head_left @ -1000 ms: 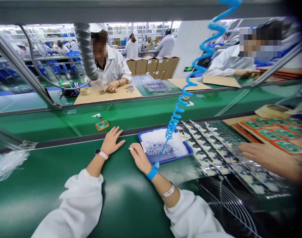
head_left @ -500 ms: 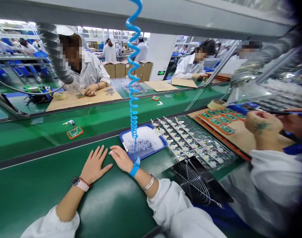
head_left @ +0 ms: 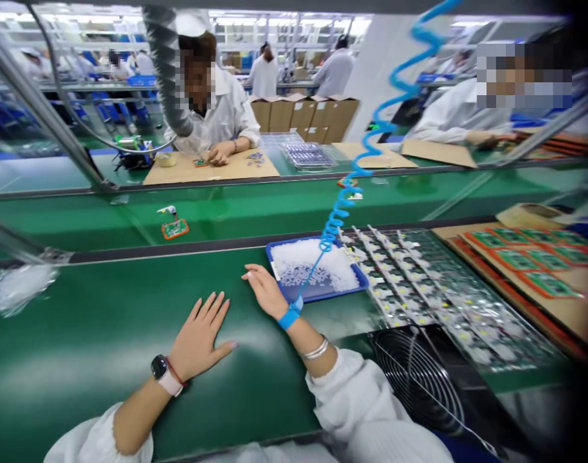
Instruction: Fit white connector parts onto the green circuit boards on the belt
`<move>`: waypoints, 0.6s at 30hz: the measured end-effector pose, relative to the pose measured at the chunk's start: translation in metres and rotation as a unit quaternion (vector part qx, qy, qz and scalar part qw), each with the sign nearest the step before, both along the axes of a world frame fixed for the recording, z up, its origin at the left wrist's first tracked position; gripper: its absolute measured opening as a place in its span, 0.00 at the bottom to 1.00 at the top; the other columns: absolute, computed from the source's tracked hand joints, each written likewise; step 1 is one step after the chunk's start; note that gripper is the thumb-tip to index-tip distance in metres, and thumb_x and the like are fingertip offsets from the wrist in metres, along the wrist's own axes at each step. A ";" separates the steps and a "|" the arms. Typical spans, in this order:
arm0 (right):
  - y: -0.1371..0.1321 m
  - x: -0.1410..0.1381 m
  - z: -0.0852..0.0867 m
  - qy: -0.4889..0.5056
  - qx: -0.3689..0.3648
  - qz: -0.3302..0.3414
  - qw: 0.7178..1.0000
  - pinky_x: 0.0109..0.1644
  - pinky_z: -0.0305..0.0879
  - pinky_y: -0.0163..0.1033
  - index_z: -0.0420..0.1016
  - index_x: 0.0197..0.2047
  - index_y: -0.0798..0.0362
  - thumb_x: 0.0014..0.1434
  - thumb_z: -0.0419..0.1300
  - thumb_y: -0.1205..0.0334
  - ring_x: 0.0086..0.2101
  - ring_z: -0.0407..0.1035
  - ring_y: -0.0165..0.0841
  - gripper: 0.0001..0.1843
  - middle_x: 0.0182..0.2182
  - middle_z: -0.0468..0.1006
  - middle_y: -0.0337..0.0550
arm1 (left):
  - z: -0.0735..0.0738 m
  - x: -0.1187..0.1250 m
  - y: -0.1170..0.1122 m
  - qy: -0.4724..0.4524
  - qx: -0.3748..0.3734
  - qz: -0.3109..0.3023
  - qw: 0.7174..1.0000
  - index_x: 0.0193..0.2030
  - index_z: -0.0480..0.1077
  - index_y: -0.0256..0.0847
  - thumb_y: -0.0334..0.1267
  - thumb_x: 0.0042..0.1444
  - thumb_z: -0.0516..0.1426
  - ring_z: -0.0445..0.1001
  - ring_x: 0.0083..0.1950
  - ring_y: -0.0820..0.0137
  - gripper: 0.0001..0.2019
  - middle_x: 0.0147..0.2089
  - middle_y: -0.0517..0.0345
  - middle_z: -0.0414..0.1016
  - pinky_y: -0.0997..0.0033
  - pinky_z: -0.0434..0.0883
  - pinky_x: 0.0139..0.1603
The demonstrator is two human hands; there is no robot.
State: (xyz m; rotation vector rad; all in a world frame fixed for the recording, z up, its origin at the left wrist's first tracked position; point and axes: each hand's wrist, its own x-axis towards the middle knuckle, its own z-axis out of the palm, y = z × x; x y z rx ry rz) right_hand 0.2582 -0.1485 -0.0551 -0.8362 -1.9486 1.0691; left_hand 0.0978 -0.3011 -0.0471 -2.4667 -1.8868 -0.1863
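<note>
Resting L grip (head_left: 200, 337) open on green belt (head_left: 105, 321), R grip (head_left: 267, 292) open by blue tray (head_left: 323, 297) w/ white plastic bits (head_left: 313, 267).

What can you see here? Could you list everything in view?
green conveyor belt: one, green, across the foreground
blue tray: one, blue, on the bench beyond the hands
small white pieces: many, white, filling the tray
circuit boards in clear strips: many, green and silver, right of the tray
orange-edged circuit boards: several, green and orange, on cardboard at right
fan: one, black, lower right
cardboard boxes: several, brown, in the distance
co-worker: one, white coat, across the belt
coiled cord: one, blue, rising from the right wrist
left hand: one, flat on the belt, watch on wrist
right hand: one, beside the tray, blue wrist strap
</note>
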 end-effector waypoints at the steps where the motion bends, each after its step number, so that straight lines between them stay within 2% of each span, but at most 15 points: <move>1: 0.001 0.000 -0.001 0.003 -0.001 0.002 1.000 0.58 0.60 0.46 0.77 0.37 0.53 0.64 0.45 0.52 0.51 0.66 0.36 0.21 0.48 0.72 0.50 | 0.002 0.002 -0.010 -0.003 -0.009 0.007 1.000 0.69 0.44 0.37 0.60 0.59 0.45 0.48 0.69 0.54 0.38 0.70 0.45 0.47 0.49 0.50 0.66; 3: 0.002 0.000 -0.004 0.005 0.002 0.001 1.000 0.59 0.59 0.47 0.76 0.40 0.53 0.64 0.45 0.51 0.52 0.66 0.36 0.21 0.49 0.72 0.51 | 0.005 0.005 -0.031 -0.009 -0.024 0.020 0.999 0.70 0.43 0.38 0.59 0.59 0.45 0.49 0.69 0.54 0.38 0.70 0.45 0.47 0.50 0.50 0.66; 5: 0.002 0.001 -0.007 -0.001 0.005 -0.011 1.000 0.61 0.57 0.48 0.73 0.48 0.52 0.64 0.45 0.51 0.54 0.64 0.37 0.21 0.50 0.72 0.51 | 0.008 0.009 -0.049 -0.015 -0.036 0.030 0.999 0.70 0.42 0.38 0.58 0.60 0.45 0.50 0.69 0.54 0.37 0.70 0.46 0.47 0.50 0.51 0.66; 9: -0.003 0.001 -0.010 -0.065 0.026 -0.015 0.997 0.64 0.51 0.53 0.58 0.63 0.55 0.64 0.44 0.49 0.60 0.56 0.40 0.29 0.60 0.62 0.56 | 0.013 0.012 -0.081 -0.020 -0.057 0.044 0.997 0.70 0.42 0.41 0.57 0.60 0.46 0.51 0.68 0.54 0.36 0.70 0.48 0.47 0.50 0.53 0.65; 11: -0.007 0.000 -0.009 -0.123 0.066 0.008 0.990 0.65 0.47 0.56 0.54 0.65 0.56 0.63 0.44 0.49 0.63 0.49 0.42 0.31 0.64 0.56 0.56 | 0.015 0.012 -0.095 -0.019 -0.066 0.043 0.997 0.70 0.40 0.42 0.57 0.60 0.46 0.51 0.68 0.54 0.37 0.70 0.49 0.47 0.50 0.52 0.65; 13: -0.012 -0.002 -0.008 -0.184 0.113 0.037 0.976 0.65 0.43 0.59 0.56 0.64 0.55 0.62 0.46 0.49 0.64 0.46 0.45 0.31 0.65 0.53 0.55 | 0.016 0.011 -0.108 -0.019 -0.075 0.037 0.996 0.70 0.37 0.42 0.57 0.60 0.46 0.51 0.69 0.54 0.37 0.70 0.50 0.46 0.50 0.52 0.65; 18: -0.024 -0.005 -0.007 -0.271 0.179 0.064 0.944 0.65 0.41 0.61 0.57 0.64 0.57 0.61 0.50 0.48 0.64 0.45 0.50 0.33 0.65 0.53 0.58 | 0.013 0.009 -0.131 -0.031 -0.099 0.027 0.994 0.70 0.37 0.44 0.58 0.59 0.47 0.50 0.69 0.53 0.38 0.70 0.50 0.46 0.49 0.52 0.65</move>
